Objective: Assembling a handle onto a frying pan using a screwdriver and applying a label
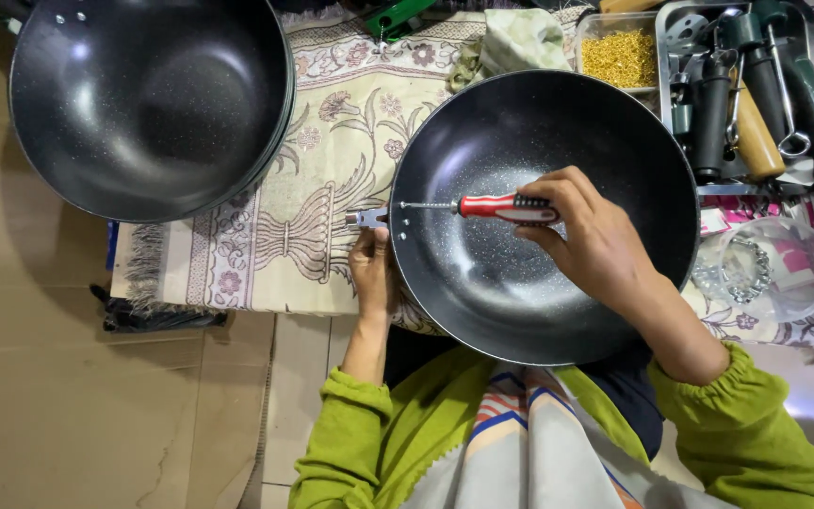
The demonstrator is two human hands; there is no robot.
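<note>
Left hand (372, 273) grips the outside wall of the black wok (544, 212) at its nine o'clock edge, fingers curled against the rim beside a small metal bracket (366, 218) that juts outward there. Right hand (591, 236), over the wok's bowl at about three o'clock from the bracket, is closed around the red-and-white handle of a screwdriver (492, 206); its thin shaft runs level toward nine o'clock and the tip meets the inner wall by the rivet holes. This wok rests on the person's lap and on the near edge of a patterned cloth (313, 188).

At ten o'clock from the hands sits a stack of black woks (148, 99), well apart from the one being held. At twelve o'clock lies a crumpled pale-green rag (520, 40). Toward one o'clock stands a clear box of brass-coloured screws (620, 57), and just beside it a metal tray (663, 66) of handled tools. At three o'clock sits a clear round lid (770, 269) holding small metal parts.
</note>
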